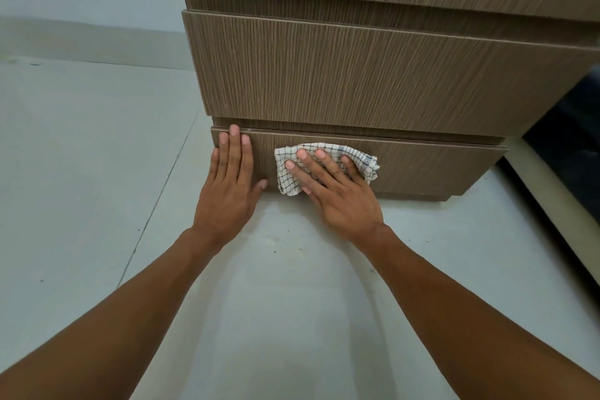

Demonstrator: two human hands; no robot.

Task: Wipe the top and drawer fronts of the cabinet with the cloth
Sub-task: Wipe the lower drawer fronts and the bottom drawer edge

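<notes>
cabinet (373, 81) of brown wood grain stands on a pale floor (81, 172), with stacked drawer fronts facing the camera; its top is out of view. bottom drawer front (428, 169) is the surface in work, just above the floor line.

cloth (328, 153), white with a dark check, lies crumpled flat against the left half of that front. right hand (334, 191) is spread open over the cloth, fingers extended, pressing it to the panel rather than clutching it. left hand (230, 182) is also open and flat, empty, with its fingertips at the upper left corner of the same front, apparently bracing the drawer.

step in hand, by judgement: wiping the lowest drawer front, cloth near its left end. whether the upper fronts and top are already done cannot be told.

next move calls for an even sideways stroke toward the uncovered right end, keeping palm pressure steady so the cloth does not bunch or slip out, and keeping the drawer held shut.
</notes>
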